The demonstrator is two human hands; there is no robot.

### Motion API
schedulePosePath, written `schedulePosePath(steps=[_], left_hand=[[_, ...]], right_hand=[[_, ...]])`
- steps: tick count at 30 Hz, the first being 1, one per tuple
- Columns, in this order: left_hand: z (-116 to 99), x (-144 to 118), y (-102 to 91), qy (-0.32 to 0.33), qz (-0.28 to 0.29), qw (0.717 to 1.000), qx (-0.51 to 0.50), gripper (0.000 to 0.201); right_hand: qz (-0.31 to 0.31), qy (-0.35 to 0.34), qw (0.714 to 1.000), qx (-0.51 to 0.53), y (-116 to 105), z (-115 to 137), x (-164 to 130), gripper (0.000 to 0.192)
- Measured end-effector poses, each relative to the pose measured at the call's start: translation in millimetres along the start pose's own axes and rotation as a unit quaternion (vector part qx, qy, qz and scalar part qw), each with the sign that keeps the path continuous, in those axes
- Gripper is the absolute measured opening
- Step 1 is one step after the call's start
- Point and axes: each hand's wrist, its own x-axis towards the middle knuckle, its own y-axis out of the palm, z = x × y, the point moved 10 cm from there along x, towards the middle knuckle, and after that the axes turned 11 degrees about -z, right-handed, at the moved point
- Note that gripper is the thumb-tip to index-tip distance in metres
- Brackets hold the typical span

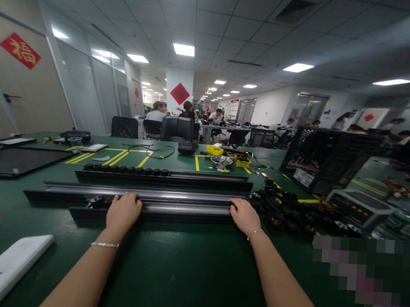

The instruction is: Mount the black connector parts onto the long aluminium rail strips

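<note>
In front of me on the green table lie long channel-like rails with black sides and shiny metal inside. My left hand [124, 211] is curled over the nearest rail [187, 211], left of its middle. My right hand [245, 216] grips that rail's right end, its fingertips reaching the far side. Small dark metal parts [99, 201] sit in the rail just left of my left hand. Right behind it runs a longer middle rail [74, 189]. The back rail [206, 177] carries a row of black round pieces [127, 170] on its left half.
Dark round parts [281, 209] are heaped right of the rails, near an open computer case [330, 156] and a power supply unit [358, 207]. A metal bowl [221, 162] stands behind. A white slab [13, 267] lies front left. Other people sit farther off.
</note>
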Motion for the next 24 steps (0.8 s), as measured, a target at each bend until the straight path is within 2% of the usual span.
schedulePosePath(steps=[7, 15, 24], left_hand=[[0, -1, 4.5, -0.037, 0.021, 0.998, -0.051, 0.041], [3, -5, 3.8, -0.085, 0.045, 0.993, -0.064, 0.043], [-11, -7, 4.3, -0.073, 0.05, 0.994, -0.07, 0.041]], right_hand=[[-0.004, 0.0, 1.0, 0.0, -2, 1, -1, 0.039], [-0.003, 0.005, 1.0, 0.002, -1, -1, -1, 0.038], [-0.002, 0.009, 1.0, 0.006, -3, 0, -1, 0.038]])
